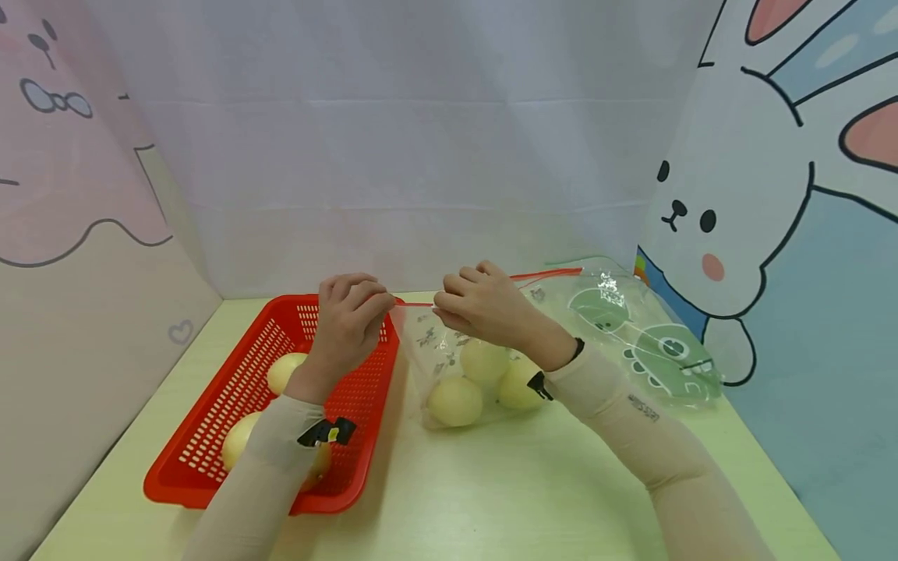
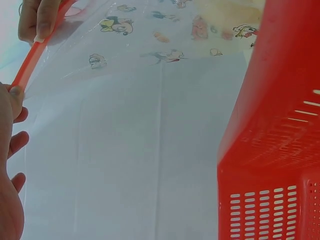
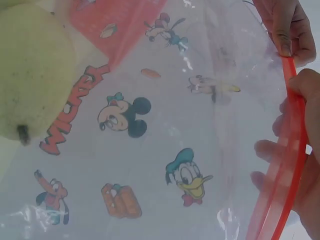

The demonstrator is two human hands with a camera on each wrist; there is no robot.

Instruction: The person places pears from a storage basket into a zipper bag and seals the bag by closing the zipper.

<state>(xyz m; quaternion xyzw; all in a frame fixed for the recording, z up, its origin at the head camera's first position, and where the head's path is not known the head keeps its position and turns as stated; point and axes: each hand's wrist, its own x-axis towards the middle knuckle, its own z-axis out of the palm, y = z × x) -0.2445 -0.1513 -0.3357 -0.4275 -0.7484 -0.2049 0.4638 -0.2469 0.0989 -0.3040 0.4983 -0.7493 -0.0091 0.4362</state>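
A clear zip bag [image 1: 435, 343] with a red seal strip and cartoon prints lies on the table, with several pale yellow pears [image 1: 454, 402] inside. My left hand [image 1: 351, 319] pinches the left end of the strip above the basket's right edge. Close to its right, my right hand [image 1: 487, 308] pinches the same strip [image 3: 300, 135] between thumb and fingers. The right wrist view shows a stemmed pear [image 3: 30, 75] behind the plastic. In the left wrist view the strip [image 2: 31, 65] runs taut between both hands.
A red perforated basket [image 1: 368, 436] stands at the left, holding several pears [image 1: 284, 372] partly hidden by my left arm. Another clear bag with green dinosaur prints [image 1: 673, 351] lies at the right. A white curtain [image 1: 421, 156] hangs behind the table.
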